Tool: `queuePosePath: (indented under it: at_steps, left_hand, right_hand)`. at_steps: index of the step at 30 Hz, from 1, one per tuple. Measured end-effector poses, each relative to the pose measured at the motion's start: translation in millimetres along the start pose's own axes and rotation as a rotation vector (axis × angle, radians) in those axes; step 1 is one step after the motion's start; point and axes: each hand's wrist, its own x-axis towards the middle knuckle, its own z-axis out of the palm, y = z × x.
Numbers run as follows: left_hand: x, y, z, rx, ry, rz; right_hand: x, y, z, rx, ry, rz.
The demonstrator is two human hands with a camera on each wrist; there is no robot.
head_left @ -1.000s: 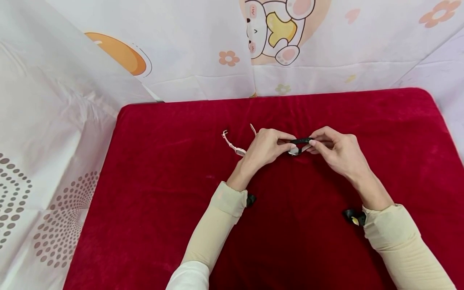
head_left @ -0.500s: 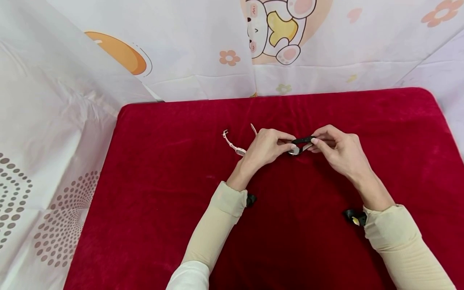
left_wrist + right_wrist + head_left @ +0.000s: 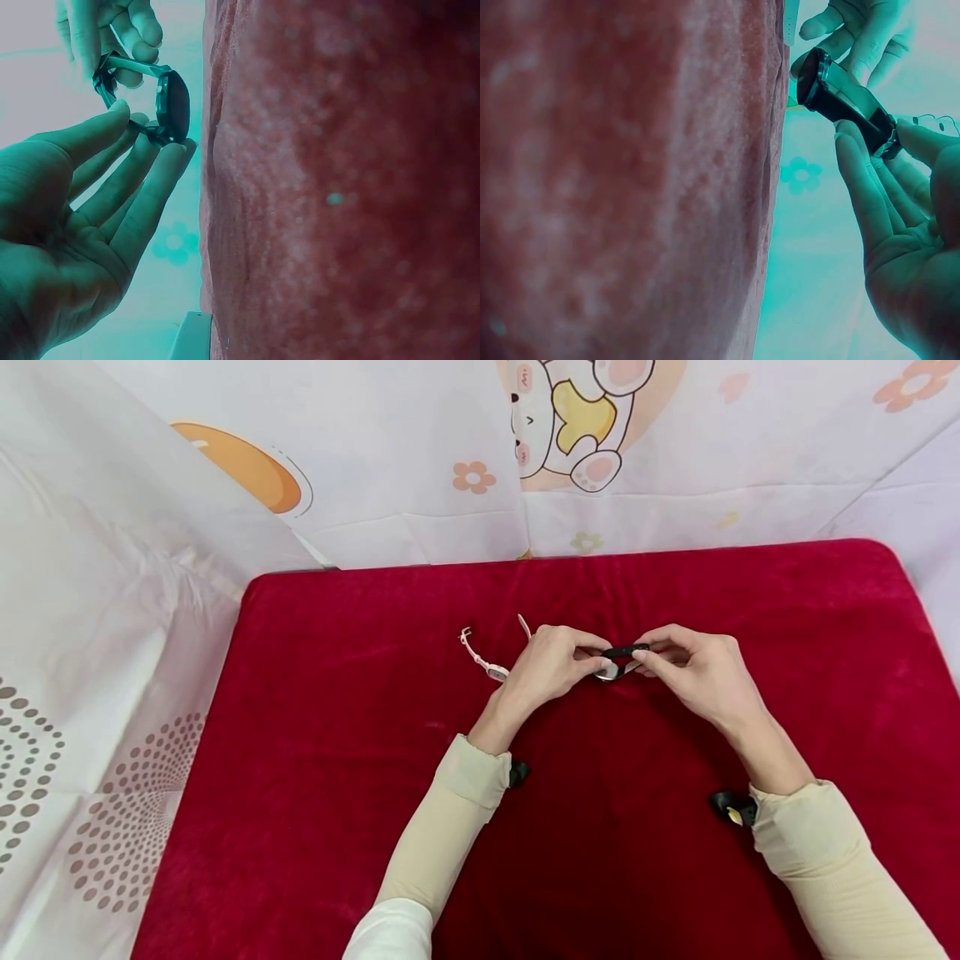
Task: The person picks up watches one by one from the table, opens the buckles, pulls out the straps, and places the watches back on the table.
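A black wristwatch (image 3: 608,672) is held between both hands just above the red cloth, its strap bent into a loop. My left hand (image 3: 551,664) pinches the strap beside the watch case (image 3: 175,106), thumb against fingers. At the loop's other end, my right hand (image 3: 701,677) pinches the strap around its buckle (image 3: 890,142). The round dark dial faces away from the strap loop in the left wrist view. Behind my left hand lies a pink wristwatch (image 3: 497,673), its strap spread out and partly hidden by that hand.
Red velvet cloth (image 3: 337,735) covers the table, whose far edge meets a white printed curtain (image 3: 420,539). Another pale curtain (image 3: 135,610) hangs along the left side. Small black devices sit at both wrists, below the rolled sleeves.
My right hand's fingertips have shifted slightly right, then back left along the black watch's strap. My left hand keeps its pinch in the same place. The pink watch lies as before.
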Motion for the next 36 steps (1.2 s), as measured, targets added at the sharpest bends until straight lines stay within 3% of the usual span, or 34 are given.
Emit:
queuePosePath:
  at_steps: [19, 26, 36]
  left_hand:
    - [-0.3, 0.0, -1.0, 0.021, -0.008, -0.003]
    - [-2.2, -1.4, 0.0, 0.041, 0.027, 0.033]
    - [-2.5, -0.9, -1.2, 0.031, 0.029, 0.028]
  right_hand:
    - [-0.4, 0.0, 1.3, -0.016, -0.007, -0.033]
    - [-1.8, 0.0, 1.9, -0.024, 0.002, -0.036]
    - [-0.9, -0.4, 2.1, -0.025, 0.012, -0.032]
